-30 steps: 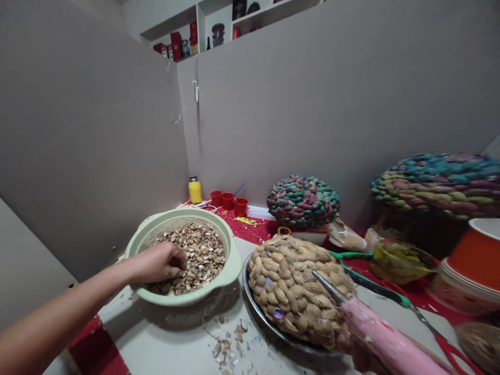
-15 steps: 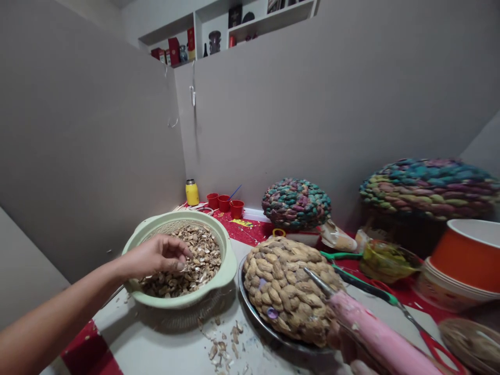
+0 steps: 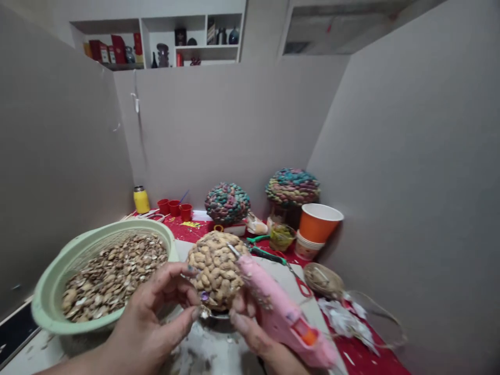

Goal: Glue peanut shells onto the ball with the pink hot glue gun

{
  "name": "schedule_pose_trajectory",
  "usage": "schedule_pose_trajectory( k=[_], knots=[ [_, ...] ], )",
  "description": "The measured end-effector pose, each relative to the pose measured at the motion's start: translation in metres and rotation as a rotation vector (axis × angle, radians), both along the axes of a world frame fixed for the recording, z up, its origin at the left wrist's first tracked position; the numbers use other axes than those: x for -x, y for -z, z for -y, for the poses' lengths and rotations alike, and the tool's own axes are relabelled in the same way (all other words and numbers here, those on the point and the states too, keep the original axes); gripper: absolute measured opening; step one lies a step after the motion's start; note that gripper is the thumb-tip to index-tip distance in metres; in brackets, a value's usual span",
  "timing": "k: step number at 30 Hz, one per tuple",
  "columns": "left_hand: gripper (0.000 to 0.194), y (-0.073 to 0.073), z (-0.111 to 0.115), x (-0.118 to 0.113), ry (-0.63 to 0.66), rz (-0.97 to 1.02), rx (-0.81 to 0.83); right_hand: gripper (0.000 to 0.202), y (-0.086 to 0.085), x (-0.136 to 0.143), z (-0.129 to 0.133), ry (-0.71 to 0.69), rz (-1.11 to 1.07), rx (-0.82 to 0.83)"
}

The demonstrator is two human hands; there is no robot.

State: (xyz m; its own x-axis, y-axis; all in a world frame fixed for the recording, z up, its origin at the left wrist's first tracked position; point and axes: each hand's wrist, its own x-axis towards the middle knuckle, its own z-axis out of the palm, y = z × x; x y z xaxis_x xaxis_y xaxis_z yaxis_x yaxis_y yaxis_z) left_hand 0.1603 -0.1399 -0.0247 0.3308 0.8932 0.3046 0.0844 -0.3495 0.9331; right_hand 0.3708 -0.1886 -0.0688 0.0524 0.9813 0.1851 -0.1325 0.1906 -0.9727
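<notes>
My left hand (image 3: 164, 304) is bent in a pinch in front of the dome, a small pale piece of nut shell (image 3: 204, 312) at its thumb tip. My right hand (image 3: 253, 323) grips a pink hot glue gun (image 3: 277, 307), its metal nozzle angled up and left over the dome. The dome (image 3: 219, 265) is covered in tan peanut shells, with a purple spot low on its front. It rests in a metal dish (image 3: 221, 315), mostly hidden. Left of it, a green colander (image 3: 50, 312) holds many broken shell pieces (image 3: 117, 276).
Behind stand two multicoloured shell-covered domes (image 3: 227, 203) (image 3: 292, 186), red cups (image 3: 174, 208) and a yellow bottle (image 3: 141, 200). To the right are green-handled pliers (image 3: 267, 254), red-handled scissors (image 3: 302, 286), an orange paper tub (image 3: 318, 224), a brown bowl (image 3: 323, 280) and crumpled white plastic (image 3: 347, 320).
My left hand has left the colander and moved right to the dome's front. My view has swung right; the glue gun is still in my right hand, its nozzle over the dome.
</notes>
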Motion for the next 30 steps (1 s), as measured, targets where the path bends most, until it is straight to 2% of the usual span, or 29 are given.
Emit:
schedule_pose_trajectory(
  k=[4, 8, 13, 19, 25, 30],
  knots=[
    [0.035, 0.007, 0.003, -0.025, 0.022, 0.082, -0.043, 0.026, -0.020, 0.011, 0.001, 0.004, 0.083, -0.105],
    [0.033, 0.011, 0.003, -0.032, 0.046, 0.127, 0.007, 0.024, -0.019, 0.008, -0.004, 0.004, 0.118, -0.140],
    [0.030, 0.008, 0.000, -0.028, 0.119, 0.188, 0.252, 0.026, -0.023, 0.003, -0.002, 0.034, 0.138, -0.119],
    [0.027, 0.009, -0.011, -0.027, 0.271, 0.357, 0.555, 0.026, -0.033, 0.001, 0.000, -0.042, 0.175, -0.120],
    [0.023, 0.020, -0.014, -0.025, 0.498, 0.330, 0.727, 0.025, -0.029, 0.002, -0.006, -0.057, 0.178, -0.142],
    [0.018, 0.021, -0.015, -0.028, 0.534, 0.394, 0.841, 0.025, -0.030, 0.000, -0.006, -0.064, 0.181, -0.139]
  ],
)
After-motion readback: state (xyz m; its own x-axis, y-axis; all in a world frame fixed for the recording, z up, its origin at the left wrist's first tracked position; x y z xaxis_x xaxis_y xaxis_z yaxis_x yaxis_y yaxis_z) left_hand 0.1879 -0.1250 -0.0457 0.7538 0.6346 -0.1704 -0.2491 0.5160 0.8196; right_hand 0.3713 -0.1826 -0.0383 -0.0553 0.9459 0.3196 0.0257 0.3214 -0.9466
